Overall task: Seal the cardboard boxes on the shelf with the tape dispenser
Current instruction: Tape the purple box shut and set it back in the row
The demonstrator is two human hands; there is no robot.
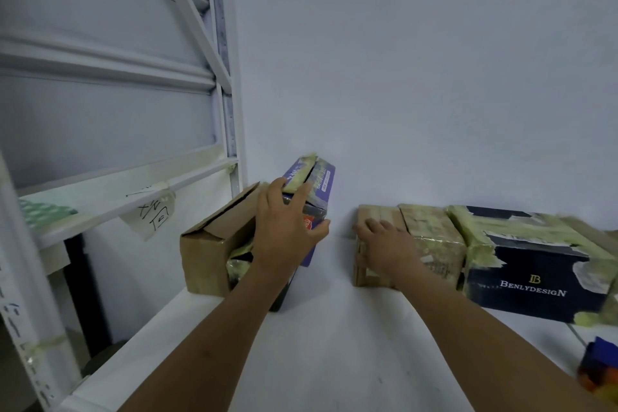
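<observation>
Head view: your left hand (287, 227) grips the purple box (322, 177), fingers curled over its taped top edge and thumb pressed on its right face. That box stands tilted, touching the brown box (207, 244) just left of your hand; the brown box's top flaps are open.

Your right hand (384, 244) lies flat, fingers straight, on the tan box (374, 214) near its left edge. Right of that hand 2 more boxes stand in a row, side by side: a taped box (431, 231) and a navy box (528, 274) with torn tape at its corners. The row's back edges meet the wall (418, 77).

Between your 2 hands a strip of white shelf (334, 344) runs back to the wall. The shelf's left edge passes under your left forearm. Beyond it, left of your left hand, stands a white rack (230, 77) with a handwritten label (150, 214).

Below your right forearm, at the frame's edge, sits a blue and orange thing (598, 365). It is too blurred to tell whether it is the dispenser.
</observation>
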